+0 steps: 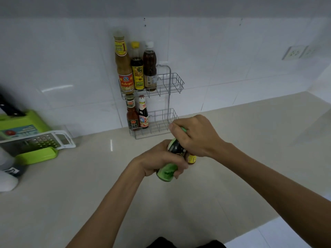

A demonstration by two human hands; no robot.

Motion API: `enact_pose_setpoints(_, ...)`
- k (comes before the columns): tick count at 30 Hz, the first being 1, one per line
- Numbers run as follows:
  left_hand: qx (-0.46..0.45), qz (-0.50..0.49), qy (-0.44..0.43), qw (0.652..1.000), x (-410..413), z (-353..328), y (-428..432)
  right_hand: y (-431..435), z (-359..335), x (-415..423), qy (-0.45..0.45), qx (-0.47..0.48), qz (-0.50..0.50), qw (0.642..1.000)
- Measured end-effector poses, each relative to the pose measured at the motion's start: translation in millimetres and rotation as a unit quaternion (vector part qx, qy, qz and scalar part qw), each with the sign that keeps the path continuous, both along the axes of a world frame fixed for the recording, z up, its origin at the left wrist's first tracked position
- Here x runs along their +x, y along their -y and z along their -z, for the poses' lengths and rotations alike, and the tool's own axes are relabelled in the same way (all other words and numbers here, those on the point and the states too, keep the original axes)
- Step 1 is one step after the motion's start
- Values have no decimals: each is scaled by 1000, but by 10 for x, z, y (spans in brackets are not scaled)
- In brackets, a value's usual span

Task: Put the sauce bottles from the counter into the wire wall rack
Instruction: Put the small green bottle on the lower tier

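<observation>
Both my hands on green-label bottle (170,161): L hand (161,159) wraps body, R hand (195,136) fist on cap; rack (166,86) at 12.

A dark bottle (174,154) with a green label and green cap is seen over the beige counter (89,185). The wire rack (170,86) is grey against white tiles (53,68). A lime-green board (37,154) is noted beside a white-framed grater (44,140).

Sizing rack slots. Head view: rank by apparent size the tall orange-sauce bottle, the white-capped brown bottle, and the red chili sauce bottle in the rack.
Largest to smallest, as seen in the head view:
1. tall orange-sauce bottle, top shelf, left
2. white-capped brown bottle, top shelf, right
3. red chili sauce bottle, lower shelf

All three stand against the wall at similar depth, so the order should hold.
</observation>
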State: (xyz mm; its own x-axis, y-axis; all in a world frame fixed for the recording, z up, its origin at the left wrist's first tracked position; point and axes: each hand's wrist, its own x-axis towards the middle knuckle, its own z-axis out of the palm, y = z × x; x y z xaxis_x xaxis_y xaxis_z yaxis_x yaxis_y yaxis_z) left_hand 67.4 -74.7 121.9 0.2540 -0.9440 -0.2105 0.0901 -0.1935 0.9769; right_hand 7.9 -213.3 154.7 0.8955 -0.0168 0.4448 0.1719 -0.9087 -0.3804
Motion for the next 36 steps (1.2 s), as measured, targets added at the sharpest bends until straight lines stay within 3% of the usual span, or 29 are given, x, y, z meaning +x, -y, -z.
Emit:
enact_pose_setpoints(2, 16, -128, 113, 985, -76, 16, 71, 29, 14, 47, -10, -24, 60, 998)
enact_pose_setpoints(5, 29, -289, 189, 938, -207, 153, 199, 70, 66, 111, -42, -20, 105, 993)
enact_pose_setpoints(7, 49, -323, 237, 915, -270, 233, 235, 70, 109, 146, -71, -17, 128, 989)
enact_pose_setpoints(8, 56, -311, 232, 920, -255, 225, 230, 72, 117, 146, -88, -10, 136, 987)
enact_pose_setpoints(10, 62, -215, 156, 962, -137, 179, 170, 97, 126, 126, -114, 37, 119, 986)
enact_pose_setpoints(12, 45, -63, 8, 997, 1, 124, 53, 60, 103, 72, -109, 96, 77, 986)
enact_pose_setpoints(14, 3, 46, -158, 986, 67, 119, -42, -45, 59, 18, -66, 102, 47, 991)
enact_pose_setpoints(16, -31, 63, -213, 974, 40, 126, -53, -125, 33, 25, -31, 64, 39, 997)
enact_pose_setpoints(17, -32, 35, -175, 983, 25, 121, -41, -130, 35, 49, -24, 40, 47, 998)
enact_pose_setpoints(19, -8, -61, -6, 998, -18, 98, 3, -75, 50, 94, -25, 7, 80, 996)
enact_pose_setpoints(20, 8, -119, 81, 990, -49, 92, 27, -40, 67, 104, -27, -4, 97, 995)
enact_pose_setpoints(24, 34, -326, 272, 905, -231, 276, 140, -50, 174, 95, -26, -31, 139, 989)
enact_pose_setpoints(26, 58, -358, 344, 866, -262, 346, 170, -74, 164, 134, -61, -36, 164, 984)
enact_pose_setpoints(27, 66, -347, 331, 875, -224, 332, 162, -59, 150, 157, -97, -30, 169, 980)
enact_pose_setpoints(28, 65, -310, 273, 908, -158, 300, 138, -33, 132, 168, -136, -9, 160, 978)
enact_pose_setpoints(30, 42, -151, 87, 984, -25, 207, 35, -29, 81, 137, -169, 64, 104, 978)
enact_pose_setpoints(32, -1, -6, -72, 997, 53, 129, -95, -111, 46, 81, -125, 76, 56, 988)
enact_pose_setpoints(33, -15, 25, -102, 994, 69, 101, -130, -154, 43, 62, -89, 48, 56, 993)
enact_pose_setpoints(34, -16, 24, -83, 996, 83, 89, -132, -183, 35, 59, -57, 9, 71, 996)
enact_pose_setpoints(36, 9, -73, 66, 995, 47, 69, -56, -182, 18, 100, -33, -63, 131, 989)
